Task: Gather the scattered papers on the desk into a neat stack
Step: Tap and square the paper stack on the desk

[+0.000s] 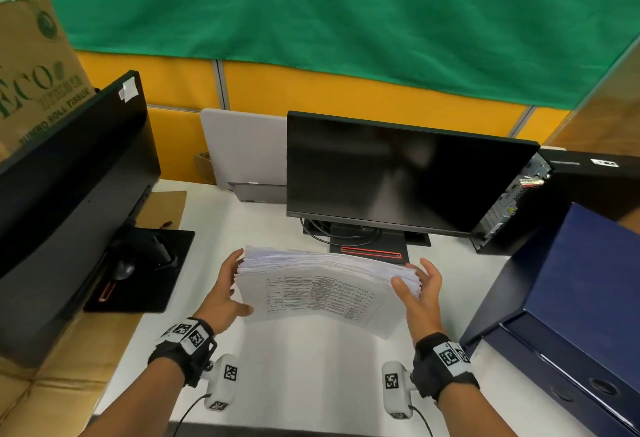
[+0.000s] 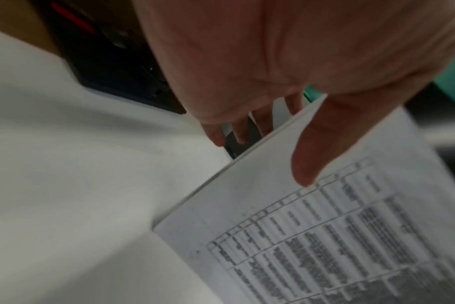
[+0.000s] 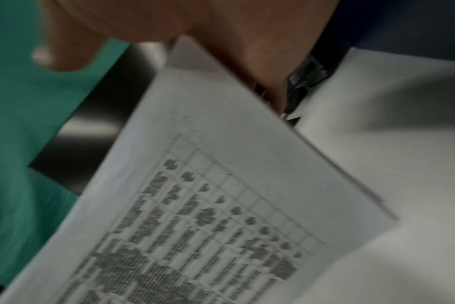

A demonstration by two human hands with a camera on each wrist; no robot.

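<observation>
A thick stack of white papers (image 1: 322,291) with a printed table on the top sheet is held tilted above the white desk (image 1: 311,374), just in front of the centre monitor's base. My left hand (image 1: 227,284) grips the stack's left edge, with the thumb (image 2: 307,164) on the top sheet and the fingers behind. At the right edge my right hand (image 1: 420,284) holds the stack (image 3: 221,185) the same way, thumb in front. The sheet edges look slightly fanned along the top. Both wrist views are blurred.
A black monitor (image 1: 398,173) on a red-lined base (image 1: 370,251) stands behind the stack. A second monitor (image 1: 69,177) and its base (image 1: 145,270) are at the left, over cardboard (image 1: 69,350). A dark blue box (image 1: 571,291) and a computer tower (image 1: 554,194) are at the right.
</observation>
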